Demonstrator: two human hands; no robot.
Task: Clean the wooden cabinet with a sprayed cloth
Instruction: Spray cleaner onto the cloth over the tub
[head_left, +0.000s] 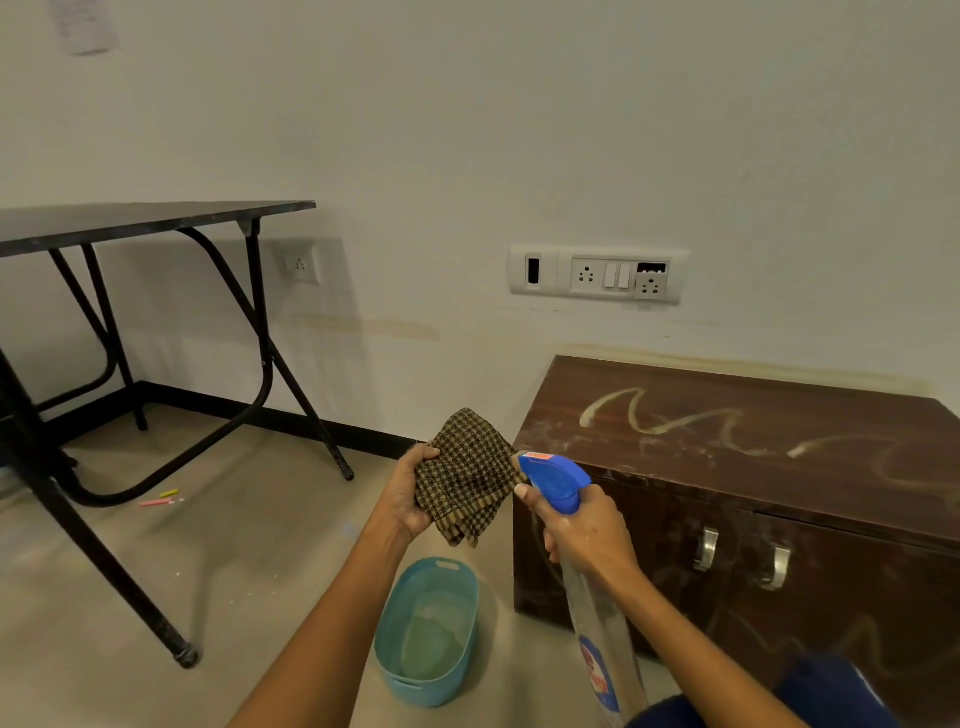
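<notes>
A low dark-brown wooden cabinet (737, 467) stands against the wall on the right, its top marked with pale wavy streaks and dust. My left hand (408, 493) holds up a brown checked cloth (467, 478), bunched, just left of the cabinet's corner. My right hand (587, 530) grips the neck of a clear spray bottle (605, 639) with a blue trigger head (553, 480). The nozzle points at the cloth from a few centimetres away, and a finger rests on the trigger.
A light-blue plastic tub (431, 631) sits on the floor below my hands, beside the cabinet. A black folding table (156, 218) stands at the left. Small chalk pieces (161, 500) lie on the floor beneath it. A switch panel (597, 274) is on the wall.
</notes>
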